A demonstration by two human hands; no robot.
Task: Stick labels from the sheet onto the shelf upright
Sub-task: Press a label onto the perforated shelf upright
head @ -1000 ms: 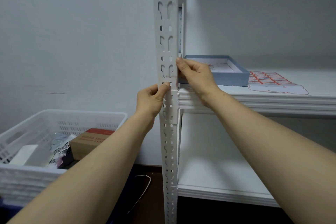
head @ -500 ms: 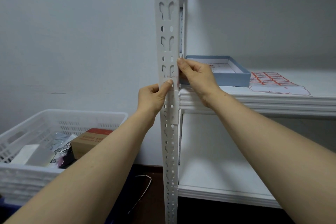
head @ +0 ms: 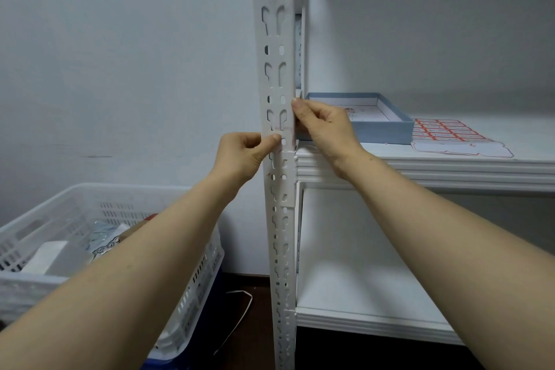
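While both hands worked at the white metal upright (head: 277, 69), the left hand (head: 240, 156) had its thumb tip pressed on the front face. Its other fingers were curled beside the upright's free left edge, and whether they hooked behind it could not be told. The right hand (head: 324, 129) pinched the right corner edge, thumb in front and fingers tucked behind. Between the two thumbs a pale label (head: 282, 128) with a faint red trace lay across the punched face, just above a joint in the post. The post was thin and matte, pierced by pairs of round holes and keyhole slots.

The sheet (head: 444, 137), red-bordered labels in rows with an emptied wavy lower margin, lay flat on the ribbed-edged white shelf board (head: 450, 168), just beside a shallow blue cardboard tray (head: 375, 126). Open space remained right of the sheet and on the lower board. Left of the post, near it, stood a slotted white plastic basket (head: 90, 204) against a plain grey wall, over a dark floor where a thin white cord (head: 240, 318) lay.
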